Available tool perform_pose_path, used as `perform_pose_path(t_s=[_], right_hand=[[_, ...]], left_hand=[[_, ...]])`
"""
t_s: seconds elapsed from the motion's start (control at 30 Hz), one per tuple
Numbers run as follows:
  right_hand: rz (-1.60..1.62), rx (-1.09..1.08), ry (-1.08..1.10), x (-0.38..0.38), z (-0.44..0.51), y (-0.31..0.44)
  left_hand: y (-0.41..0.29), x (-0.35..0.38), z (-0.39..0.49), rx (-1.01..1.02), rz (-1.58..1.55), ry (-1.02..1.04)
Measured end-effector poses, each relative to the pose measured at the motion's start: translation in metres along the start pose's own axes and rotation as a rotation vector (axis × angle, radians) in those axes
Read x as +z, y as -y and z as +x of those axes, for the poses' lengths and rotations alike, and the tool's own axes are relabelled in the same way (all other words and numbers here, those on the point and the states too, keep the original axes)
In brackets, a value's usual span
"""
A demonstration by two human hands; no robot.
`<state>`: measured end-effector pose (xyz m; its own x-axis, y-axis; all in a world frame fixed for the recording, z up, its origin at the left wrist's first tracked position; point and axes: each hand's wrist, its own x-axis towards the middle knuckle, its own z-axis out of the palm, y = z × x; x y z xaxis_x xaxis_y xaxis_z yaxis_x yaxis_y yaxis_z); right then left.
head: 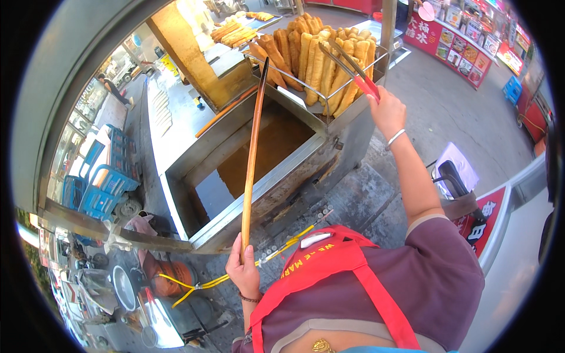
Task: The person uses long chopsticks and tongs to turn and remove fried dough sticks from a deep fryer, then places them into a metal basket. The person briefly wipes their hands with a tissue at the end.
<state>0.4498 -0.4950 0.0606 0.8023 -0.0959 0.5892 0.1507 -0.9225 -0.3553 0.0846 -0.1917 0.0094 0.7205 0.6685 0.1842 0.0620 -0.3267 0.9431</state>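
My left hand [243,270] grips the lower end of a long wooden stick [251,167]. Its dark tip rises past the far rim of a rectangular metal frying vat [260,183], which has brown oil [265,145] low inside. In my right hand [389,112] are metal tongs with red handles [365,84]. Their jaws are spread in front of several golden fried dough sticks [315,66], and I cannot tell whether they touch any. The dough sticks stand upright in a wire rack [327,98] at the vat's far right end.
Pale raw dough strips [162,112] lie on a metal worktop [165,143] left of the vat. More fried dough [234,34] sits behind a yellowish post [185,48]. Yellow hoses [220,279] cross the ground below. A metal post [389,26] stands beside the rack.
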Motion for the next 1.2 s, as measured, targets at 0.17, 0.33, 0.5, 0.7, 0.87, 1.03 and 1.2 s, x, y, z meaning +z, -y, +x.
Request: perform_pose_path(t_s=[0.17,0.33,0.5,0.7,0.87,1.03,1.2], right_hand=[[-0.075,-0.023,-0.032,-0.015,0.000,0.005],[0.007,0.000,-0.217,-0.054,-0.014,-0.019],[0.152,0.131,-0.108,-0.096,-0.048,-0.082],[0.242,0.308,0.121,-0.107,-0.085,-0.130],[0.114,0.228,0.120,-0.088,-0.071,-0.140],[0.014,0.175,0.160,-0.065,-0.042,-0.150],[0.061,0.154,0.253,-0.050,-0.009,-0.189]], left_hand=[[-0.005,0.004,0.003,0.070,0.002,0.025],[-0.010,0.008,0.006,0.121,0.039,0.033],[-0.008,0.007,0.005,0.067,0.065,0.020],[-0.005,0.011,0.017,0.028,0.026,0.068],[-0.012,0.023,0.026,0.091,0.046,0.129],[-0.017,0.027,0.022,0.051,0.007,0.147],[-0.015,0.023,0.017,0.111,0.039,0.109]])
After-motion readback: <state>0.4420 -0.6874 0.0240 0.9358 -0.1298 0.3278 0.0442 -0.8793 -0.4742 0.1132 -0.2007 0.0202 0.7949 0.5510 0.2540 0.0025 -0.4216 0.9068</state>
